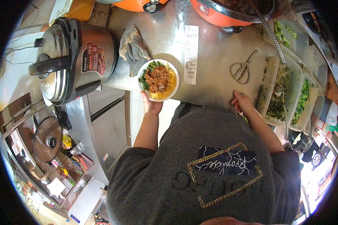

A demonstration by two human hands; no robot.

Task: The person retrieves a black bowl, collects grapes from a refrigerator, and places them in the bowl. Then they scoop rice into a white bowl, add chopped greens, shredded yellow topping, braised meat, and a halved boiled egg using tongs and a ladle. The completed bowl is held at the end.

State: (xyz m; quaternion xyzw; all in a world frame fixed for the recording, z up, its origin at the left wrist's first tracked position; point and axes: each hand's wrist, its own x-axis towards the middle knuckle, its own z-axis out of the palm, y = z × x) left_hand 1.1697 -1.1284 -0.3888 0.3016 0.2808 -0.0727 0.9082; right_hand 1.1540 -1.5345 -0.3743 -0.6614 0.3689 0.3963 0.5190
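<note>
My left hand [152, 105] grips a white round bowl [145, 96] from its near side, with the thumb up along the rim. Brown meat pieces [157, 79] lie in the middle of the bowl, with chopped greens on the left and yellow shreds on the right. The bowl is at the front part of the metal counter [214, 48]; whether it rests there or is held just above I cannot tell. At the counter's front edge, my right hand [242, 102] is empty, its fingers loosely bent and apart. Metal scissors [242, 71] lie beyond it, handles toward me.
A long paper receipt [191, 56] lies right of the bowl. Behind the bowl is a crumpled grey cloth [133, 52]. A large electric cooker [92, 56] stands left. Plastic tubs [269, 80] of chopped greens line the right; an orange pot [218, 17] stands at the back.
</note>
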